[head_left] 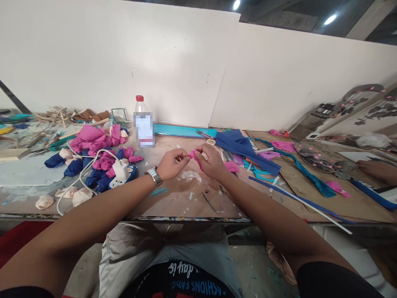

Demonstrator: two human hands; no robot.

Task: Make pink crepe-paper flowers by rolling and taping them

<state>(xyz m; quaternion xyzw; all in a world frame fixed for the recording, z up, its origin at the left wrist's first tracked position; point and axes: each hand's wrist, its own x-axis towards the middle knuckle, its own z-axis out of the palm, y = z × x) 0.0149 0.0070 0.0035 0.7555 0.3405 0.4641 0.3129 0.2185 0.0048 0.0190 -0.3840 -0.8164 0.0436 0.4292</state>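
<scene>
Over the middle of the table, my two hands meet at a small bright pink piece of crepe paper. My right hand is closed round most of it, fingers curled and thumb pressed on the paper. My left hand, with a watch on its wrist, pinches the paper's left edge between thumb and fingertips. A whitish, translucent patch lies on the table just below. To the left is a heap of crumpled pink crepe paper flowers, with dark blue ones and cream ones around it.
A power strip with white cable lies beside the heap. Behind it stands a red-capped bottle. Blue paper sheets and a long white strip lie to the right. Another person's hand is at far right.
</scene>
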